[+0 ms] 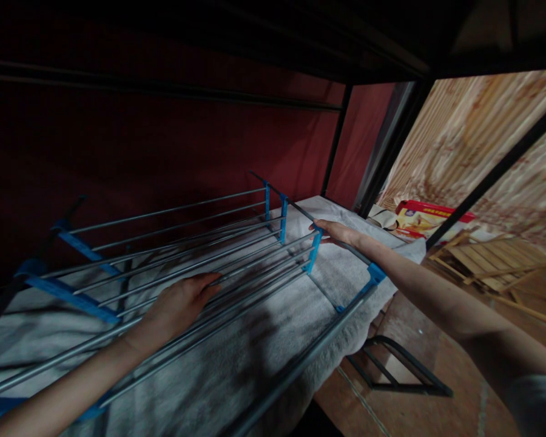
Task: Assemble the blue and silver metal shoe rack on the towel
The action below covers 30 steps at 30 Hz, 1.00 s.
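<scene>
Drying rack (236,255): grey metal rods, blue plastic joints, lying flat on white towel-covered bed, long axis 8-to-2 o'clock.

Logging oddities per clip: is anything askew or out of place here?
The metal drying rack lies tilted on a white towel, left hand flat on its rods, right hand on its end rail.

Red and yellow box (430,220), right of centre in the frame: print is showing on its face, too blurred for reading.
</scene>
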Available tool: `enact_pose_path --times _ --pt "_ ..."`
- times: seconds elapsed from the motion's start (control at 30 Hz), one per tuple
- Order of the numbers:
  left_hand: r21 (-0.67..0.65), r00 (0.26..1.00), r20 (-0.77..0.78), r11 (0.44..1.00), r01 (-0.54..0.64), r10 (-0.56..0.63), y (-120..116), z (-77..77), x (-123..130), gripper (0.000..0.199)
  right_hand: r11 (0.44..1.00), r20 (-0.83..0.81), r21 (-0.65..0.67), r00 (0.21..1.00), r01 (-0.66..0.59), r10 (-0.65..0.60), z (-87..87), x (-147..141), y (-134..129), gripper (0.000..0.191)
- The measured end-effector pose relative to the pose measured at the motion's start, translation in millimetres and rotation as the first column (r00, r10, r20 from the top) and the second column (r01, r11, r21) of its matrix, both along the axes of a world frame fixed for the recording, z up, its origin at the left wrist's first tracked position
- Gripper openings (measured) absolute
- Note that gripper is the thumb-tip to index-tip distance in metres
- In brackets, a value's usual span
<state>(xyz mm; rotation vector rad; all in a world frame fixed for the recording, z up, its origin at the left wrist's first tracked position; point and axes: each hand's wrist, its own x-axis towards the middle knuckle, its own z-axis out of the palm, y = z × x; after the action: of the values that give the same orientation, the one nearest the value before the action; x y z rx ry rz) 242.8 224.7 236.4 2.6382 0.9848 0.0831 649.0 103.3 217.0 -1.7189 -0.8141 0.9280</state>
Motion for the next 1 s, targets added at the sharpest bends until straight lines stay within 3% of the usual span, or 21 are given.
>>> enact_pose_path --times 0.2,0.4,0.47,0.53,0.63,0.7,0.77,0.83,0.87,0.93,1.0 --pt "0.001 1.000 0.020 1.000 0.012 -0.012 2.3 0.0 0.7 0.060 1.000 0.001 0.003 1.000 -0.012 0.012 -1.6 0.6 -0.2 0.027" --pt "-0.093 0.995 0.083 0.993 0.069 -0.062 11.0 2.4 -7.9 0.061 1.000 0.011 -0.010 1.000 0.003 -0.003 5.7 -5.7 -1.5 0.026" --pt "-0.079 0.987 0.137 0.992 0.098 -0.086 11.9 15.5 -17.1 0.061 1.000 0.013 -0.011 1.000 -0.011 0.011 8.0 -8.2 -3.2 0.018" --pt "-0.034 0.979 0.199 0.998 0.054 -0.046 11.7 37.3 -33.1 0.060 1.000 0.008 -0.017 1.000 -0.015 0.015 8.3 -8.7 -5.2 0.013" --pt "0.031 0.917 0.352 0.977 -0.211 0.187 12.8 73.9 -71.3 0.056 0.999 -0.007 -0.048 1.000 0.017 -0.017 4.3 -3.7 -6.2 0.014" --pt "0.084 0.778 0.521 0.886 -0.455 0.351 14.8 89.4 -105.3 0.050 0.997 -0.012 -0.070 1.000 0.012 -0.012 0.0 1.7 -4.8 0.016" --pt "0.027 0.567 0.678 0.756 -0.654 0.467 16.1 92.2 -142.2 0.048 0.996 0.004 -0.086 1.000 -0.006 0.007 -3.1 5.8 -3.0 0.018" --pt "-0.189 0.345 0.721 0.651 -0.736 0.600 14.7 82.8 -175.3 0.050 0.995 0.018 -0.102 1.000 -0.005 0.007 -4.1 7.2 -2.1 0.018" --pt "-0.330 0.270 0.681 0.615 -0.716 0.681 12.6 74.7 -188.2 0.052 0.994 0.019 -0.110 1.000 0.003 0.000 -3.9 7.1 -2.0 0.018" --pt "-0.619 0.240 0.503 0.540 -0.571 0.830 6.1 55.2 -203.9 0.055 0.993 0.016 -0.121 1.000 0.018 -0.017 -3.6 6.8 -2.4 0.018" --pt "-0.788 0.316 0.361 0.468 -0.400 0.877 -1.4 35.5 -207.8 0.059 0.993 0.023 -0.117 1.000 0.019 -0.017 -4.2 7.7 -3.0 0.018"
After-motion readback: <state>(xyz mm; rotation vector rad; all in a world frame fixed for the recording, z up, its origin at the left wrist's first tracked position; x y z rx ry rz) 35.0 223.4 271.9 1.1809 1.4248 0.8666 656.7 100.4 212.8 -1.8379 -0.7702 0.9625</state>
